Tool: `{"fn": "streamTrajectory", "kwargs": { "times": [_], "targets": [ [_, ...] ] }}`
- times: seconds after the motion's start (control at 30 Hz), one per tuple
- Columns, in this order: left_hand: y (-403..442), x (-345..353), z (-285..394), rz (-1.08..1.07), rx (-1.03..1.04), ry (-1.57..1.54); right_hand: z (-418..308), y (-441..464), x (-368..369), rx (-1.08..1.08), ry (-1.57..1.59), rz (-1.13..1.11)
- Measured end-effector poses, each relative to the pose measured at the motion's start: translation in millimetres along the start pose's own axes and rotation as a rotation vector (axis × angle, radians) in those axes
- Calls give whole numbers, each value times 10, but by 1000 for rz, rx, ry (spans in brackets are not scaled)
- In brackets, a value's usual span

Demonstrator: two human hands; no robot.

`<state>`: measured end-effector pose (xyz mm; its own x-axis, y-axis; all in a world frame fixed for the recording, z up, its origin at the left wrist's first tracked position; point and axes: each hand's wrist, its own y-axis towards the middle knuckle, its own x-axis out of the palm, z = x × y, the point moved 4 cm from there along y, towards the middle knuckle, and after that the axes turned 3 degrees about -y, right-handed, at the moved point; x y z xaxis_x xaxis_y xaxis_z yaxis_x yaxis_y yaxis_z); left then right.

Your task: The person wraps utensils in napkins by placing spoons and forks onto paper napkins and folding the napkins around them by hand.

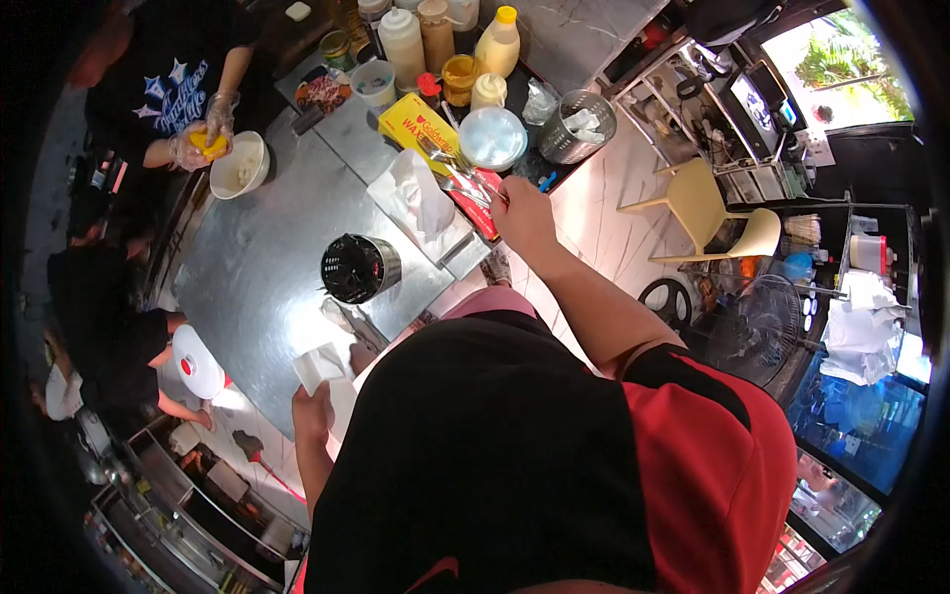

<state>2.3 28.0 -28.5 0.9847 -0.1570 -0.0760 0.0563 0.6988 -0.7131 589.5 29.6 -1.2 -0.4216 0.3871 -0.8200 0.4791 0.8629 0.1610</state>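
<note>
My right hand (522,213) is closed on metal cutlery (467,178) beside the yellow wax paper box (411,127) and a red box (473,210). My left hand (312,411) grips a white paper napkin (319,366) near the front edge of the steel table (247,267). Between my hands stands a perforated metal holder (388,269) with dark contents. A stack of white paper (411,198) lies just left of the cutlery.
Bottles (401,48) and a tub with a pale lid (492,139) stand at the back. A gloved co-worker holds something yellow (209,147) over a white bowl (239,166). Another person is near a white lid (198,362). A yellow chair (698,213) stands right.
</note>
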Motion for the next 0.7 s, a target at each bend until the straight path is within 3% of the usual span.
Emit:
{"fn": "streamTrajectory", "kwargs": {
  "times": [0.37,0.43,0.5,0.57,0.63,0.7],
  "targets": [
    [19,22,-225,67,23,86,-24,150,-70,-42,-32,-34],
    [-56,-17,-164,111,19,197,-266,215,-175,-114,133,20],
    [-138,-3,-182,132,6,227,-688,288,-343,-20,242,-201],
    [-117,55,-249,131,13,178,-1135,373,-393,-243,304,-259],
    [-200,145,-168,159,-5,156,-1685,358,-373,-305,350,-540],
    [-200,172,-218,166,-8,134,-2118,265,-222,-540,335,-698]
  ]
}}
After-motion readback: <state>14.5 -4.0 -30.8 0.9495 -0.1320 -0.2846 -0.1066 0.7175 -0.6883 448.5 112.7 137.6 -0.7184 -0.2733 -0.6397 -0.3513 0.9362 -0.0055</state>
